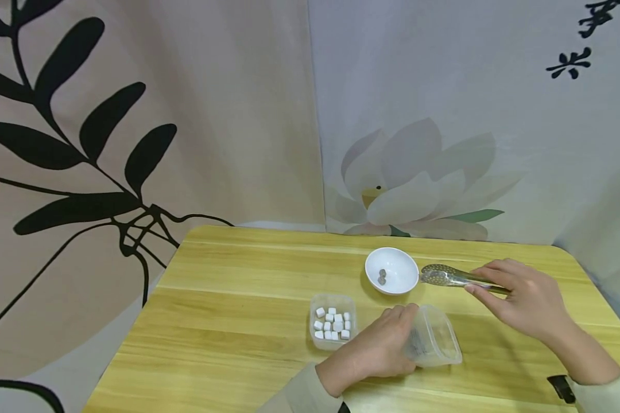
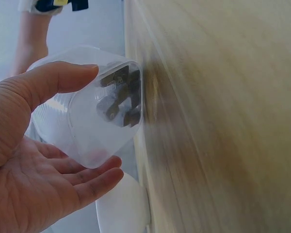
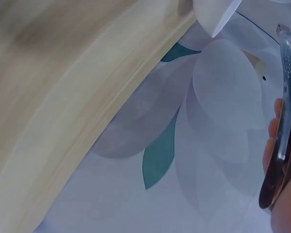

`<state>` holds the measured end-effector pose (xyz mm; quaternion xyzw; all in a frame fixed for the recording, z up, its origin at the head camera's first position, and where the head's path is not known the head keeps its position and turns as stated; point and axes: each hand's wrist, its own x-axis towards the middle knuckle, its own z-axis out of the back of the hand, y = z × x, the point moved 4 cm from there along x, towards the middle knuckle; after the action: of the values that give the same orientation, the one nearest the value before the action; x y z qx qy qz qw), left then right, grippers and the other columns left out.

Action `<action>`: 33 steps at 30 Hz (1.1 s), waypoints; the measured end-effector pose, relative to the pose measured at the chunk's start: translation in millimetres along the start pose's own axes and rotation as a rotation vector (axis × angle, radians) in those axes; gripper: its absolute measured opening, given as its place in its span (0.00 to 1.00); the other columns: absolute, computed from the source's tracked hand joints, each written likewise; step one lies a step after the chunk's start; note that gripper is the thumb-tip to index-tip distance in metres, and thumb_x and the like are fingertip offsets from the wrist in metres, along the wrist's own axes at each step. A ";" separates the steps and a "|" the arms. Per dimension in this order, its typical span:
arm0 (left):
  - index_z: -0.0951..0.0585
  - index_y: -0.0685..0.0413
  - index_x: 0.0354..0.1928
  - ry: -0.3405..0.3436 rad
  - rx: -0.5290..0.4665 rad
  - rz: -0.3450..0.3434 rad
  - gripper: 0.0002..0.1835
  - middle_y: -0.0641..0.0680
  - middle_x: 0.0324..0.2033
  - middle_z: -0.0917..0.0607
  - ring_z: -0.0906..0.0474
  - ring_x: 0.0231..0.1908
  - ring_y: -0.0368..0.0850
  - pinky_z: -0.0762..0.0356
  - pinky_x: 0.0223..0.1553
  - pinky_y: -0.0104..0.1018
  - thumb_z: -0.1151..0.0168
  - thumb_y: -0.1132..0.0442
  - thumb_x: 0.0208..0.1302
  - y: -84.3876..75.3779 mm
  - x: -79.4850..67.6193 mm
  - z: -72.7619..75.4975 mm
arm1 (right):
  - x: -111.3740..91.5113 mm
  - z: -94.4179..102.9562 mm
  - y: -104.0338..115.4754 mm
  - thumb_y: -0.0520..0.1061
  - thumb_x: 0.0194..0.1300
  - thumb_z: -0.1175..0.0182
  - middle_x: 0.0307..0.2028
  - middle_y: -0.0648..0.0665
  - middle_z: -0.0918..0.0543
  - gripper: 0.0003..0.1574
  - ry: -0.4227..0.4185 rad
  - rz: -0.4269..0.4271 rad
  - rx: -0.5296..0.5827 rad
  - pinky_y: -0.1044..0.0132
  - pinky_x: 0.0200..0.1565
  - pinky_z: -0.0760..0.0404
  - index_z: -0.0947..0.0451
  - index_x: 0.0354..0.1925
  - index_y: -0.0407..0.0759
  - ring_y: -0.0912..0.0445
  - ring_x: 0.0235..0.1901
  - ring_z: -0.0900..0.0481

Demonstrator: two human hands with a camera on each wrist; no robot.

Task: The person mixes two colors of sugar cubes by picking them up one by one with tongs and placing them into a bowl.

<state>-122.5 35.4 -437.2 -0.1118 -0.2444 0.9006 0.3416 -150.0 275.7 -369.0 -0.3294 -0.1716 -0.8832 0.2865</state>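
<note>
My left hand grips a clear plastic container, tilted onto its side with its opening toward the right. In the left wrist view, the thumb lies over one wall and the fingers curve under the other; several dark grey pieces show through its bottom. My right hand holds metal tongs between thumb and fingers. Their perforated tips stand close together beside the right rim of a white bowl. Inside that bowl lie small grey pieces.
A second clear container with several white cubes stands upright left of my left hand. The wooden table reaches back to a curtain printed with leaves and a flower.
</note>
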 end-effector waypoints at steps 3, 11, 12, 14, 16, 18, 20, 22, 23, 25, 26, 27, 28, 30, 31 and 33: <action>0.34 0.52 0.69 0.001 0.002 -0.001 0.49 0.46 0.50 0.24 0.29 0.50 0.36 0.26 0.55 0.25 0.15 0.59 0.46 0.0 0.0 -0.1 | 9.6 -9.4 0.1 0.77 0.73 0.51 0.36 0.46 0.11 0.44 0.006 0.002 0.003 0.67 0.20 0.28 0.08 0.36 0.44 0.53 0.24 0.18; 0.35 0.52 0.71 0.003 0.006 -0.006 0.51 0.46 0.53 0.23 0.28 0.52 0.36 0.26 0.56 0.25 0.15 0.58 0.46 -0.3 0.4 -1.2 | 17.2 -33.3 -2.3 0.60 0.62 0.30 0.37 0.43 0.10 0.22 0.054 -0.033 -0.007 0.64 0.18 0.28 0.08 0.39 0.43 0.49 0.27 0.16; 0.36 0.52 0.71 0.004 0.005 -0.006 0.51 0.46 0.53 0.23 0.28 0.52 0.36 0.26 0.56 0.25 0.15 0.58 0.46 -0.4 0.6 -1.4 | 16.3 -35.0 -2.9 0.59 0.60 0.29 0.37 0.43 0.10 0.21 0.055 -0.040 -0.007 0.65 0.17 0.29 0.08 0.39 0.43 0.49 0.27 0.16; 0.35 0.51 0.71 0.004 0.005 -0.005 0.51 0.46 0.53 0.23 0.28 0.52 0.36 0.26 0.55 0.25 0.15 0.57 0.46 -0.8 0.9 -1.5 | 14.1 -36.5 -3.8 0.60 0.59 0.29 0.37 0.43 0.10 0.22 0.048 -0.047 -0.007 0.66 0.17 0.30 0.08 0.39 0.44 0.49 0.26 0.16; 0.35 0.51 0.71 0.004 0.006 -0.003 0.51 0.46 0.51 0.23 0.28 0.51 0.36 0.26 0.55 0.25 0.15 0.57 0.46 -1.1 1.1 -1.4 | 12.0 -36.1 -4.3 0.62 0.61 0.30 0.37 0.43 0.10 0.24 0.039 -0.042 -0.003 0.64 0.18 0.29 0.08 0.39 0.43 0.49 0.26 0.16; 0.35 0.51 0.70 0.004 0.007 -0.002 0.51 0.45 0.51 0.24 0.28 0.51 0.36 0.26 0.55 0.25 0.15 0.57 0.46 -1.4 1.2 -1.2 | 9.9 -33.8 -4.4 0.65 0.64 0.33 0.37 0.44 0.11 0.28 0.029 -0.034 -0.001 0.63 0.19 0.27 0.08 0.40 0.43 0.49 0.27 0.16; 0.35 0.51 0.70 0.006 0.010 -0.001 0.51 0.45 0.51 0.24 0.28 0.50 0.36 0.26 0.54 0.25 0.15 0.57 0.46 -1.5 1.3 -1.0 | 7.8 -30.0 -4.6 0.68 0.66 0.36 0.37 0.44 0.11 0.31 0.022 -0.026 -0.002 0.61 0.20 0.25 0.08 0.40 0.43 0.48 0.28 0.16; 0.35 0.51 0.69 0.007 0.010 -0.002 0.50 0.45 0.50 0.24 0.29 0.50 0.36 0.26 0.54 0.25 0.15 0.57 0.46 -1.5 1.5 -0.9 | 5.5 -25.2 -5.0 0.70 0.67 0.39 0.37 0.44 0.11 0.33 0.017 -0.020 -0.007 0.62 0.19 0.25 0.08 0.40 0.44 0.48 0.28 0.15; 0.34 0.51 0.69 0.007 0.010 -0.002 0.50 0.45 0.50 0.24 0.29 0.50 0.36 0.26 0.54 0.25 0.15 0.58 0.46 -1.4 1.5 -0.9 | 4.1 -22.6 -5.2 0.70 0.67 0.39 0.37 0.45 0.11 0.33 0.014 -0.018 -0.010 0.62 0.19 0.25 0.09 0.40 0.44 0.48 0.29 0.15; 0.34 0.51 0.68 0.007 0.010 -0.001 0.49 0.45 0.50 0.24 0.29 0.49 0.36 0.26 0.54 0.25 0.15 0.58 0.46 -1.1 1.5 -0.7 | 0.9 -17.3 -5.6 0.69 0.65 0.37 0.36 0.46 0.11 0.30 0.014 -0.019 -0.016 0.63 0.20 0.26 0.09 0.39 0.45 0.49 0.29 0.15; 0.34 0.51 0.68 0.006 0.008 0.000 0.49 0.45 0.50 0.24 0.29 0.49 0.36 0.26 0.54 0.25 0.15 0.58 0.45 -0.9 1.5 -0.5 | -0.8 -14.9 -5.8 0.67 0.63 0.35 0.36 0.47 0.11 0.28 0.017 -0.021 -0.018 0.64 0.20 0.26 0.09 0.39 0.46 0.49 0.29 0.15; 0.34 0.51 0.68 0.005 0.007 0.001 0.49 0.45 0.50 0.24 0.29 0.50 0.36 0.26 0.54 0.25 0.15 0.58 0.45 -0.7 1.4 -0.4 | -2.9 -12.6 -6.1 0.66 0.61 0.33 0.35 0.48 0.11 0.26 0.018 -0.026 -0.019 0.65 0.20 0.27 0.09 0.39 0.47 0.50 0.29 0.16; 0.34 0.51 0.68 0.004 0.006 0.002 0.49 0.45 0.50 0.24 0.29 0.50 0.36 0.26 0.55 0.25 0.15 0.59 0.45 -0.5 1.3 -0.3 | -5.1 -10.4 -6.2 0.65 0.59 0.32 0.35 0.49 0.11 0.24 0.019 -0.031 -0.022 0.67 0.20 0.27 0.09 0.39 0.48 0.51 0.29 0.16; 0.34 0.51 0.68 0.003 0.000 0.005 0.49 0.45 0.51 0.23 0.28 0.50 0.36 0.26 0.56 0.26 0.15 0.59 0.45 -0.2 1.0 0.1 | -9.8 -6.2 -6.0 0.65 0.59 0.32 0.34 0.51 0.11 0.23 0.019 -0.037 -0.022 0.68 0.21 0.28 0.10 0.39 0.50 0.52 0.28 0.17; 0.34 0.51 0.68 0.002 -0.002 0.005 0.49 0.45 0.51 0.23 0.28 0.50 0.36 0.26 0.56 0.26 0.15 0.59 0.45 -0.1 0.8 0.2 | -12.1 -4.2 -5.8 0.67 0.60 0.33 0.34 0.51 0.12 0.24 0.015 -0.038 -0.023 0.69 0.21 0.28 0.11 0.38 0.50 0.52 0.28 0.17; 0.34 0.52 0.68 0.000 -0.004 0.001 0.49 0.45 0.51 0.23 0.28 0.50 0.36 0.26 0.55 0.25 0.15 0.59 0.45 0.1 0.5 0.3 | -17.1 -0.5 -5.3 0.72 0.64 0.38 0.33 0.51 0.12 0.29 0.001 -0.035 -0.024 0.70 0.20 0.30 0.11 0.38 0.51 0.53 0.27 0.18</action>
<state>-123.1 35.6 -437.0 -0.1125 -0.2462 0.9003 0.3408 -142.9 286.2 -381.6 -0.3294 -0.1668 -0.8901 0.2671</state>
